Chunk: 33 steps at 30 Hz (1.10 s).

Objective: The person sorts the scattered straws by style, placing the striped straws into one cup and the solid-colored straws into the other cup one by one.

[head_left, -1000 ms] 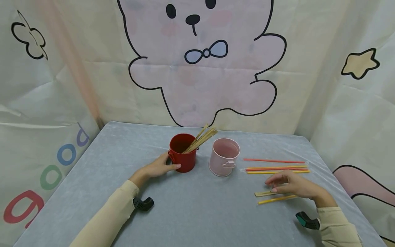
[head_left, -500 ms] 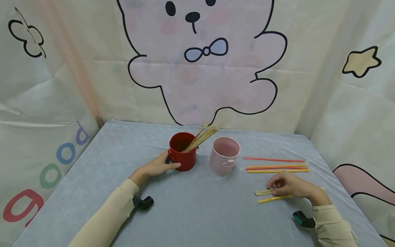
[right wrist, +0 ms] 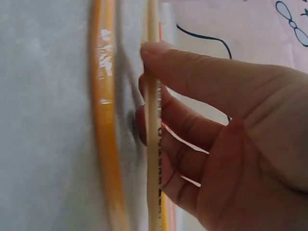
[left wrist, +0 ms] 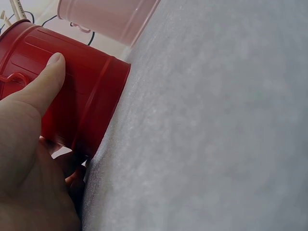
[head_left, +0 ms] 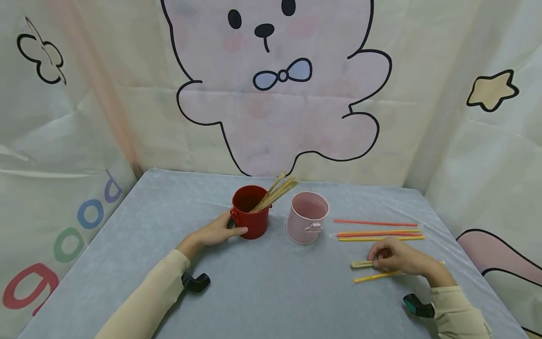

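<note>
My left hand grips the small red bucket at its left side. In the left wrist view, the thumb lies along the wall of the red bucket and the other fingers are partly hidden. Several bamboo chopsticks lean to the right inside this bucket. Over at the right, my right hand pinches a pair of disposable chopsticks. The right wrist view has thumb and fingers around these chopsticks, which carry dark printing. Just in front of them lies a wrapped yellow straw.
A pink bucket stands to the right of the red one, with nothing visible inside. Behind my right hand lie several wrapped straws, orange-red and yellow, and a separate red straw. A grey-blue cloth covers the table.
My right hand has closed its thumb and fingers on the chopsticks, whose visible end has shifted slightly to the right. The left hand stays on the red bucket.
</note>
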Available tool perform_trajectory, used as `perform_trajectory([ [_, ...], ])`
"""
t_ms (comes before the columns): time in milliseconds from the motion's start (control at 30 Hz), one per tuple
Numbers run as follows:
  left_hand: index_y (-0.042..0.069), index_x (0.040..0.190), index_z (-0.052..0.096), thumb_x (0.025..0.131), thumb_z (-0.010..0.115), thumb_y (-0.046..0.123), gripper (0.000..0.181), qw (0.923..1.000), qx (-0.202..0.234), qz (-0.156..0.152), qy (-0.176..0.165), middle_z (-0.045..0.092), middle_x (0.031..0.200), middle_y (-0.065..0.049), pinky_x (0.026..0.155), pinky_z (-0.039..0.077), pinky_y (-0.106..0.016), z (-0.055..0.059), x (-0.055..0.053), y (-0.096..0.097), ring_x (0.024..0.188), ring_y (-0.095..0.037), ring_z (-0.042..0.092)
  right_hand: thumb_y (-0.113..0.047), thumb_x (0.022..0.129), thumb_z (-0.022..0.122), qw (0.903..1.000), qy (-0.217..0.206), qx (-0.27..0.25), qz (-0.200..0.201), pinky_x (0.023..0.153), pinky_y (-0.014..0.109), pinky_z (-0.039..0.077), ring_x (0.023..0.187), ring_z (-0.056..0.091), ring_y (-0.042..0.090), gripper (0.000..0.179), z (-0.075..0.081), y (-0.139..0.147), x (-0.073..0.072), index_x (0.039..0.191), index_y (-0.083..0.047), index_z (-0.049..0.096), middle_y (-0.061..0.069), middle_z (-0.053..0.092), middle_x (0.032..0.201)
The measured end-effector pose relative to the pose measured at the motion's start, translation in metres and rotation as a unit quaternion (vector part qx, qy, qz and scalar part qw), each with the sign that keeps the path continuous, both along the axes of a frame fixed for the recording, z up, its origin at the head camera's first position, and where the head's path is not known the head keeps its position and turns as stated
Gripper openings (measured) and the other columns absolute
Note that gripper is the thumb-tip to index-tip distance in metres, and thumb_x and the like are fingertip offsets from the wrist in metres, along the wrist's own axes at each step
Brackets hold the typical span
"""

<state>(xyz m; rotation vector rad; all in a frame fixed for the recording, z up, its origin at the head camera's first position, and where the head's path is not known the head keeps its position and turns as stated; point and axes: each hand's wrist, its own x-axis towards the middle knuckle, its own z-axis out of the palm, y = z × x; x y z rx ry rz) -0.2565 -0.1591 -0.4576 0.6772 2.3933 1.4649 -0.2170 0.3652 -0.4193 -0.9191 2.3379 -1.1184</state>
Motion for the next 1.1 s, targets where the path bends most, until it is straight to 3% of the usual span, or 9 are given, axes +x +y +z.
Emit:
perform_trajectory([
  [167,0.008,0.156,0.030,0.098,0.067,0.028,0.072,1.0000,-0.004,0.001,-0.003,0.045,0.155,-0.012,0.120,0.031,-0.059,-0.003,0.001,-0.001,0.142,-0.032,0.040,-0.002,0.093,0.069,0.9963,0.075,0.002,-0.042,0.066,0.022,0.052,0.079,0.060,0.002,0.006,0.003,-0.005,0.003,0.096,-0.007,0.070,0.010,0.069,0.088],
  [267,0.008,0.155,0.032,0.098,0.067,0.028,0.070,1.0000,0.000,-0.002,-0.001,0.047,0.153,-0.012,0.119,0.032,-0.058,-0.003,0.002,0.000,0.141,-0.031,0.041,-0.001,0.093,0.068,0.9893,0.123,0.003,-0.077,0.067,0.022,0.051,0.081,0.061,0.004,0.009,0.008,-0.010,0.005,0.097,-0.010,0.069,0.006,0.070,0.089],
  [433,0.007,0.155,0.033,0.098,0.067,0.026,0.069,1.0000,0.004,-0.004,0.004,0.048,0.152,-0.013,0.118,0.032,-0.058,-0.003,0.002,-0.001,0.139,-0.031,0.042,0.002,0.092,0.069,0.9779,0.168,-0.003,-0.124,0.069,0.020,0.051,0.081,0.061,0.003,0.013,0.017,-0.017,0.008,0.098,-0.009,0.071,-0.001,0.070,0.089],
  [733,0.008,0.156,0.031,0.098,0.067,0.028,0.072,1.0000,0.001,0.001,0.002,0.046,0.154,-0.013,0.120,0.028,-0.061,-0.002,0.000,0.000,0.143,-0.032,0.039,0.001,0.091,0.070,0.9636,0.198,-0.013,-0.180,0.071,0.017,0.050,0.084,0.061,-0.002,0.013,0.035,-0.028,0.018,0.102,-0.006,0.071,-0.010,0.071,0.091],
  [900,0.008,0.155,0.032,0.098,0.067,0.026,0.070,1.0000,0.002,-0.002,0.009,0.048,0.152,-0.012,0.118,0.032,-0.057,-0.003,-0.001,0.001,0.139,-0.031,0.042,0.004,0.091,0.070,0.9604,0.212,-0.030,-0.179,0.070,0.017,0.052,0.087,0.063,-0.005,0.018,0.043,-0.033,0.023,0.107,-0.003,0.072,-0.020,0.070,0.099],
  [1100,0.008,0.156,0.031,0.098,0.067,0.027,0.070,1.0000,0.003,0.000,-0.001,0.047,0.152,-0.013,0.118,0.031,-0.058,-0.003,0.000,0.000,0.139,-0.031,0.042,0.007,0.091,0.067,0.9590,0.222,-0.059,-0.166,0.076,0.012,0.051,0.088,0.064,-0.003,0.021,0.055,-0.039,0.026,0.110,-0.002,0.071,-0.016,0.071,0.098],
])
